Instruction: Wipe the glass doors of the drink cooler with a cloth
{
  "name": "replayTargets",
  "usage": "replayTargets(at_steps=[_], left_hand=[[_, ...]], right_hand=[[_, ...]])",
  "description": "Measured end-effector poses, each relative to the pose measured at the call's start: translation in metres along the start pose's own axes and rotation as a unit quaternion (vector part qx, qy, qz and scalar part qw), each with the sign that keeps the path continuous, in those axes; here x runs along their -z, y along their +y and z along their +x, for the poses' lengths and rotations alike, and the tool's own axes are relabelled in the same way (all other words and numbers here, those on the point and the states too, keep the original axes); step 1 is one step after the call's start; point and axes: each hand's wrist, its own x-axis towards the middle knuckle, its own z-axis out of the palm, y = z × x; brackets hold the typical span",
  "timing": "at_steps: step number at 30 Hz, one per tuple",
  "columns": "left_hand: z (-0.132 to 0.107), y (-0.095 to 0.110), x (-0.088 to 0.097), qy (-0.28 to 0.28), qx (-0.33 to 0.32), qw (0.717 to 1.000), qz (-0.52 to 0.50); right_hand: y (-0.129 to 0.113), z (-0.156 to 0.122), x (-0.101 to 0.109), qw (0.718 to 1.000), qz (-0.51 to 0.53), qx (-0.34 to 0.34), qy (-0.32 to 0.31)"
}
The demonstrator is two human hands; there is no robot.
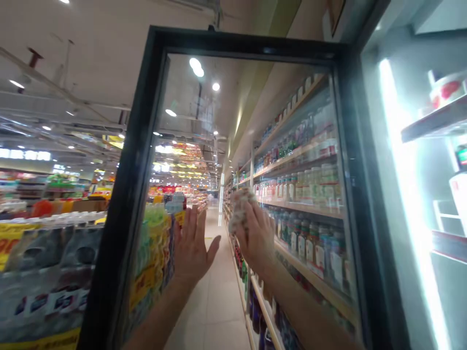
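A glass door [204, 160] in a black frame [126, 170] stands swung out in front of me. My left hand [191, 243] is raised before the pane, palm toward it and fingers stretched; whether it touches the glass I cannot tell. Higher and to the right, my right hand [257, 231] presses a crumpled whitish cloth [241, 206] at the glass, its fingers curled over it. The cloth is blurred and partly covered by the hand.
On the right, a lit cooler [412, 194] has shelves with packaged goods [447, 92]. Beyond the glass run shelves of bottles [310, 248] along a tiled aisle [215, 287]. At the left stand stacked packs of bottles [51, 272].
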Motion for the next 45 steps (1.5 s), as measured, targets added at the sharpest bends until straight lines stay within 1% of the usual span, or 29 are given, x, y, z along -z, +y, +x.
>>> replayTargets(at_steps=[2, 4, 5, 6, 8, 10, 11, 13, 14, 15, 16, 17, 18, 20, 22, 23, 24, 25, 28, 29, 30, 32, 34, 36, 38, 40, 42, 44, 45], left_hand=[[-0.004, -0.003, 0.001, -0.011, 0.016, 0.999, 0.032], [-0.002, 0.001, 0.001, -0.023, 0.011, 0.998, 0.049], [-0.001, 0.003, 0.001, -0.029, 0.010, 0.998, 0.055], [0.001, 0.005, 0.000, -0.034, 0.011, 0.997, 0.062], [0.002, 0.008, -0.001, -0.041, 0.011, 0.997, 0.071], [0.002, 0.007, -0.003, -0.042, 0.008, 0.996, 0.074], [0.001, 0.005, -0.004, -0.040, 0.007, 0.997, 0.073], [-0.001, 0.002, -0.007, -0.032, 0.006, 0.997, 0.068], [-0.002, 0.000, -0.008, -0.030, 0.006, 0.997, 0.066], [-0.003, -0.001, -0.009, -0.028, 0.005, 0.998, 0.063], [-0.003, -0.001, -0.010, -0.027, 0.005, 0.998, 0.060], [-0.004, -0.001, -0.011, -0.027, 0.006, 0.998, 0.058], [-0.004, -0.001, -0.013, -0.029, 0.010, 0.998, 0.056], [-0.005, 0.001, -0.015, -0.033, 0.025, 0.998, 0.051], [-0.005, 0.002, -0.017, -0.039, 0.040, 0.998, 0.042], [-0.006, 0.003, -0.017, -0.042, 0.044, 0.998, 0.036], [-0.007, 0.002, -0.017, -0.044, 0.043, 0.998, 0.031], [-0.008, 0.002, -0.017, -0.044, 0.038, 0.998, 0.026], [-0.016, -0.001, -0.014, -0.045, 0.005, 0.999, 0.015], [-0.020, -0.001, -0.013, -0.047, -0.003, 0.999, 0.014], [-0.023, -0.001, -0.012, -0.048, -0.007, 0.999, 0.014], [-0.028, 0.000, -0.011, -0.047, -0.006, 0.999, 0.017], [-0.030, 0.001, -0.010, -0.042, 0.001, 0.999, 0.020], [-0.030, 0.002, -0.008, -0.045, 0.000, 0.999, 0.020], [-0.034, 0.002, -0.004, -0.055, -0.014, 0.998, 0.018], [-0.046, 0.004, 0.001, -0.065, -0.043, 0.997, 0.016], [-0.065, 0.006, 0.008, -0.070, -0.067, 0.995, 0.019], [-0.085, 0.009, 0.012, -0.069, -0.071, 0.995, 0.025], [-0.093, 0.010, 0.014, -0.069, -0.068, 0.995, 0.029]], right_hand=[[0.010, 0.028, 0.002, 0.998, -0.056, 0.027, -0.002], [0.039, 0.057, 0.018, 0.993, -0.107, 0.047, -0.001], [0.060, 0.070, 0.030, 0.990, -0.134, 0.031, 0.010], [0.082, 0.082, 0.044, 0.987, -0.161, 0.001, 0.022], [0.121, 0.099, 0.068, 0.969, -0.203, -0.120, 0.072], [0.135, 0.100, 0.077, 0.947, -0.225, -0.205, 0.098], [0.130, 0.094, 0.074, 0.947, -0.229, -0.207, 0.089], [0.104, 0.073, 0.055, 0.968, -0.223, -0.108, 0.025], [0.089, 0.061, 0.044, 0.977, -0.211, -0.007, -0.030], [0.076, 0.052, 0.034, 0.972, -0.192, 0.105, -0.085], [0.069, 0.046, 0.029, 0.958, -0.179, 0.184, -0.130], [0.067, 0.046, 0.029, 0.951, -0.179, 0.206, -0.146], [0.072, 0.051, 0.034, 0.954, -0.187, 0.186, -0.142], [0.093, 0.070, 0.052, 0.971, -0.225, 0.034, -0.075], [0.114, 0.084, 0.068, 0.960, -0.256, -0.113, 0.015], [0.119, 0.082, 0.073, 0.951, -0.266, -0.152, 0.042], [0.120, 0.074, 0.074, 0.946, -0.275, -0.163, 0.054], [0.118, 0.060, 0.074, 0.949, -0.278, -0.140, 0.041], [0.111, -0.002, 0.072, 0.961, -0.262, 0.028, -0.079], [0.113, -0.020, 0.074, 0.958, -0.260, 0.060, -0.103], [0.117, -0.034, 0.077, 0.958, -0.279, 0.030, -0.062], [0.123, -0.050, 0.082, 0.946, -0.311, -0.086, 0.028], [0.111, -0.058, 0.075, 0.936, -0.313, -0.149, 0.066], [0.082, -0.072, 0.057, 0.956, -0.281, -0.090, 0.015], [0.053, -0.093, 0.042, 0.973, -0.212, 0.046, -0.081], [0.045, -0.115, 0.041, 0.974, -0.188, 0.073, -0.101], [0.061, -0.132, 0.054, 0.972, -0.229, -0.030, -0.029], [0.078, -0.142, 0.067, 0.943, -0.280, -0.169, 0.056], [0.080, -0.147, 0.070, 0.932, -0.289, -0.206, 0.073]])
